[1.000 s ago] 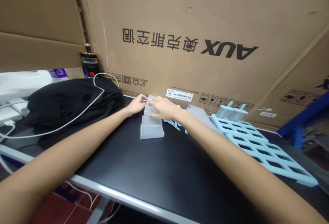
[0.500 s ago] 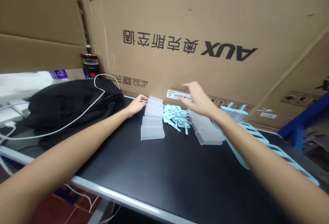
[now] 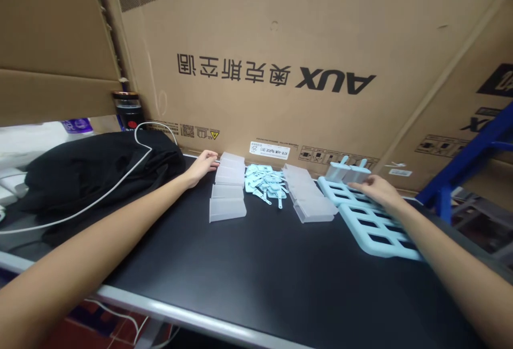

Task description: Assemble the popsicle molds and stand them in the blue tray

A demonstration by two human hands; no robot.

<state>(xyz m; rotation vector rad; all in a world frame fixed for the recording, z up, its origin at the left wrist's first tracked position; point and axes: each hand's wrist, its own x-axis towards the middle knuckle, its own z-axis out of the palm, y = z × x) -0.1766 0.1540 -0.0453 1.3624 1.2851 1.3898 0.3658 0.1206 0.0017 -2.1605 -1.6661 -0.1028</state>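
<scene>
My left hand rests at the back left, fingers stretched toward the left row of translucent ice pop moulds and close against its far end. My right hand is over the light-blue rack, its fingers closed around the lower part of the right-hand ice pop mould standing there. Another filled slot beside it holds a second mould; both have blue stick lids. Between the hands lies a pile of light-blue stick lids. A second row of translucent moulds lies right of the pile.
A large cardboard box stands behind the black table. Black cloth with a white cable across it lies at the left, near a dark bottle. A blue metal frame stands at the right.
My right hand has moved right and down, from above the right row of moulds to the rack. My left hand stays by the left row. The view has shifted slightly to the right.
</scene>
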